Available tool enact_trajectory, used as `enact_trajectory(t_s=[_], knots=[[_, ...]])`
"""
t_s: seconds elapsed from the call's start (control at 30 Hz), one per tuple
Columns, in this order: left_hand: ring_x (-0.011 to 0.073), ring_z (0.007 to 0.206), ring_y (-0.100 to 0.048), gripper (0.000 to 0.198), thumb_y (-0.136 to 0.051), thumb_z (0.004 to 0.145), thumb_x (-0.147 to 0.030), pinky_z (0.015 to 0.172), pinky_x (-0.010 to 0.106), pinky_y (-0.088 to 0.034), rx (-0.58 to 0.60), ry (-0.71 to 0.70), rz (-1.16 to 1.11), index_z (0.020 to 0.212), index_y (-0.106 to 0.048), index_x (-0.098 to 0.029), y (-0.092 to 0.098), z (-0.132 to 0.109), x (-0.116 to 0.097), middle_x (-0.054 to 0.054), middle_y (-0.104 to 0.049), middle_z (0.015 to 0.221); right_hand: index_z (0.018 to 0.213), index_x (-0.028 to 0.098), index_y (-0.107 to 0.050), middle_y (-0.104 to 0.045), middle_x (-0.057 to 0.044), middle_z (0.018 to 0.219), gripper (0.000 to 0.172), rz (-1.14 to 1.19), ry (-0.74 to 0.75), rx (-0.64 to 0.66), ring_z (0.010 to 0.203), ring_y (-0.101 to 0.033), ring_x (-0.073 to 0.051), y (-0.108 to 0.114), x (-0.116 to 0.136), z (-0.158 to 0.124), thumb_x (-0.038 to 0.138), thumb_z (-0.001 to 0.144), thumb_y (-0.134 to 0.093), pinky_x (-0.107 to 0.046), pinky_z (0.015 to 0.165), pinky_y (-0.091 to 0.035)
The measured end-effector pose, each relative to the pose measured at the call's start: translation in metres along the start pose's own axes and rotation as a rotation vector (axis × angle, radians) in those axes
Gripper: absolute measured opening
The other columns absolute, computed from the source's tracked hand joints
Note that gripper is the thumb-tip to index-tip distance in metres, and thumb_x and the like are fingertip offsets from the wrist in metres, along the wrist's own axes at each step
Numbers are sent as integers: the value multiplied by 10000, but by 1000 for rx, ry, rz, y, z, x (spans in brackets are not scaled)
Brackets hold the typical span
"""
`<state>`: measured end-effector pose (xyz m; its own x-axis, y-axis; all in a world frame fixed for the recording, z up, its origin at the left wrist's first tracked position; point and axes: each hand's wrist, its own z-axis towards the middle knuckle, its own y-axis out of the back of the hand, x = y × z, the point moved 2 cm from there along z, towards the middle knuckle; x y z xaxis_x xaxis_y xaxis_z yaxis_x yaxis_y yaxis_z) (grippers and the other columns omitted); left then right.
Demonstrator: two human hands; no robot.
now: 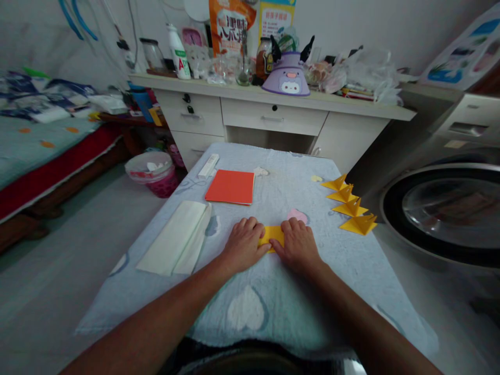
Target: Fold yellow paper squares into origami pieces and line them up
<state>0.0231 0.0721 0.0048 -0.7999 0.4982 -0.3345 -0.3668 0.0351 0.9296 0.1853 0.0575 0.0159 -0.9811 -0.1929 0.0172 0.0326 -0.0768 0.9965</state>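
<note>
A small folded piece of yellow origami paper (272,235) lies on the cloth-covered table in front of me. My left hand (242,242) grips its left end, with the fingers curled over it. On its right end, my right hand (299,246) holds it with the thumb along the near edge. Both hands rest low against the table, and they hide the paper's ends. Beyond my left hand is a stack of square orange-red paper (230,186). Several folded yellow paper cranes (358,225) stand in a row near the table's right edge.
A pale folded sheet (172,237) and a small white box (208,166) lie on the left side of the blue tablecloth (246,307). A cluttered white desk (250,94) stands behind. A washing machine (461,135) is right, a pink bin (154,174) left.
</note>
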Motion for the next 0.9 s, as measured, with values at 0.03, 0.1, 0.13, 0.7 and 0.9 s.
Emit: enact_trajectory(t_s=[0.03,0.1,0.13,0.7,0.9], knots=[[240,964,-473,249,-626,827,-427,826,372,-397,5,6,0,898,-546,-202,-1,-1,1,51,-533,1005,1000,158,-573,-566,-129,1025,445,-11,-8,-6,954,-499,-297,-1,2,-2,579,883,-485,-390,772,-366],[245,986,-467,275,-645,812,-424,850,380,-393,19,12,-7,941,-539,-206,-1,-4,3,50,-531,1031,998,157,-565,-559,-130,1015,486,-25,-21,-22,952,-492,-301,-2,5,-5,616,881,-456,-402,782,-363],[246,995,-465,284,-646,810,-419,862,383,-390,30,12,-10,962,-536,-207,0,-6,4,50,-531,1042,998,156,-563,-556,-131,1012,512,-31,-26,-33,948,-489,-302,-3,6,-6,638,878,-439,-407,784,-362],[254,1222,-385,473,-528,822,-231,1053,433,-302,200,18,-166,1279,-412,-263,14,-22,24,62,-449,1299,1252,169,-494,-555,-148,1183,624,45,-74,-55,1016,-482,-319,-11,-9,-21,637,840,-520,-440,849,-347],[258,1264,-362,559,-521,792,-175,1080,440,-291,225,23,-186,1328,-397,-278,15,-24,25,66,-419,1344,1398,181,-395,-520,-169,1281,726,36,-176,-46,1088,-478,-348,-17,-46,-32,599,830,-564,-483,891,-351]])
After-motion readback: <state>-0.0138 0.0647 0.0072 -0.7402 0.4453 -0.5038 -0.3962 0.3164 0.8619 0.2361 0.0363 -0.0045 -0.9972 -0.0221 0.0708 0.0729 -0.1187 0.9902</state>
